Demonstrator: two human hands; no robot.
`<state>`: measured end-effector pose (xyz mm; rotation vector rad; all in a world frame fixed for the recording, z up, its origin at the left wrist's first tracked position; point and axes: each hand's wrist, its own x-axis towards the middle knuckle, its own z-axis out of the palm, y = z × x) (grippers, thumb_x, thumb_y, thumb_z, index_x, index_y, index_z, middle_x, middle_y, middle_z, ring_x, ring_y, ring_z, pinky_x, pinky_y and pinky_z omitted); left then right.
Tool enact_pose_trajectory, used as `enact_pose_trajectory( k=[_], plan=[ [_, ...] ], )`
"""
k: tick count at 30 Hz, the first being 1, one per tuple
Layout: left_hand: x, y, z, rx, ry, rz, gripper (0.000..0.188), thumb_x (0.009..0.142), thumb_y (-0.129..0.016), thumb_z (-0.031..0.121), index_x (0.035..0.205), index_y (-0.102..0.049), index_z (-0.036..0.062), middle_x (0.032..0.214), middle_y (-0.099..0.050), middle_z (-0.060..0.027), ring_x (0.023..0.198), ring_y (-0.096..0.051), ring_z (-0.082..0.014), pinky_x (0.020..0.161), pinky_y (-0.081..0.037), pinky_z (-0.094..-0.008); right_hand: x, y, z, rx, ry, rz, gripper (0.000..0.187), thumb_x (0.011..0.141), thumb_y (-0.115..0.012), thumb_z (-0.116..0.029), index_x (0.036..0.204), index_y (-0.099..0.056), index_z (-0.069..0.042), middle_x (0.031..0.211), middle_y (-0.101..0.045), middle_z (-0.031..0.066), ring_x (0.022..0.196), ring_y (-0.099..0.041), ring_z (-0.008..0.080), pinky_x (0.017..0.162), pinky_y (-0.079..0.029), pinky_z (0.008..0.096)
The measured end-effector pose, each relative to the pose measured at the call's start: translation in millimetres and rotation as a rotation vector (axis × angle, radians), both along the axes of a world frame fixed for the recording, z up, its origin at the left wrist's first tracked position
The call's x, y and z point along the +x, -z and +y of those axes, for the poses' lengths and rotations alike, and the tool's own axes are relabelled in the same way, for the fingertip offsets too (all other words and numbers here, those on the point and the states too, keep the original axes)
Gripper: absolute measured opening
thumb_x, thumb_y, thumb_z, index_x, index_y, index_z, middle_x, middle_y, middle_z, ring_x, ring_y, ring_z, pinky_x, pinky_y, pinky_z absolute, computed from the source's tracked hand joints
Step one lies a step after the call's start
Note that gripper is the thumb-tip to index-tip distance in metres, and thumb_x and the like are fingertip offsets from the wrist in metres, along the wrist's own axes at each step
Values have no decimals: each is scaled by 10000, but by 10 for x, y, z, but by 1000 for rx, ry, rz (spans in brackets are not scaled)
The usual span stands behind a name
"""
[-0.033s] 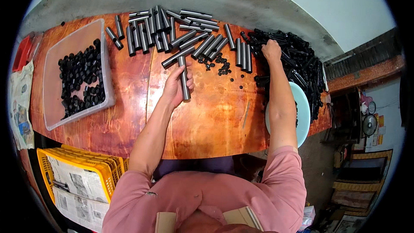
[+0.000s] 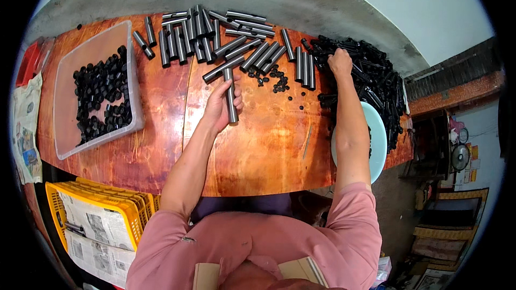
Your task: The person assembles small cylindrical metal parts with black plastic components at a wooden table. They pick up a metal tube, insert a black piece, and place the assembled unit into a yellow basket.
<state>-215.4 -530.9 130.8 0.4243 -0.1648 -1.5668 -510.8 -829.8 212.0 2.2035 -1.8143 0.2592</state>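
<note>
My left hand (image 2: 216,108) is closed round a shiny metal tube (image 2: 231,99), which it holds at a slant above the middle of the table. Over at the far right, my right hand (image 2: 340,63) reaches the left edge of a heap of black rod-like parts (image 2: 373,75). Its fingers are bent together there, and whatever they grip is hidden. Several loose metal tubes (image 2: 183,40) lie along the back of the table. Small black round pieces (image 2: 278,81) are scattered between my hands.
A clear plastic bin (image 2: 141,115) holding black caps stands on the left. Below my right forearm is a pale blue basin (image 2: 379,153). A thin rod (image 2: 307,142) lies on the wooden table (image 2: 258,166). Yellow crates (image 2: 126,209) with newspaper stand at the lower left.
</note>
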Motion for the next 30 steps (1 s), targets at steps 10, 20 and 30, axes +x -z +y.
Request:
enact_pose_trajectory(
  k=[10,20,30],
  plan=[
    [-17,-55,50,-30,-67,-122,290,974,-626,216,1231,-535,117,877,-593,-30,611,-529,-112,551,-443,-270,851,-142,1854,502,-679,-1621,178,959,-506,-22,1093,-610,32,1237,-630,180,906,-684,196,779,-549,325],
    [24,183,188,30,-50,-11,253,932,-581,252,1129,-628,100,868,-657,-120,698,-614,-188,627,-526,-291,985,651,2993,887,-464,-1959,216,1015,-440,-52,1213,-489,21,1107,-634,171,950,-697,245,807,-565,339],
    [-262,20,453,-31,-175,-188,190,966,-632,149,1109,-545,60,1019,-693,-155,768,-673,-181,631,-568,-275,620,317,3210,104,-599,-974,214,891,-636,4,1106,-642,4,1142,-677,124,932,-685,232,845,-531,316]
  ],
)
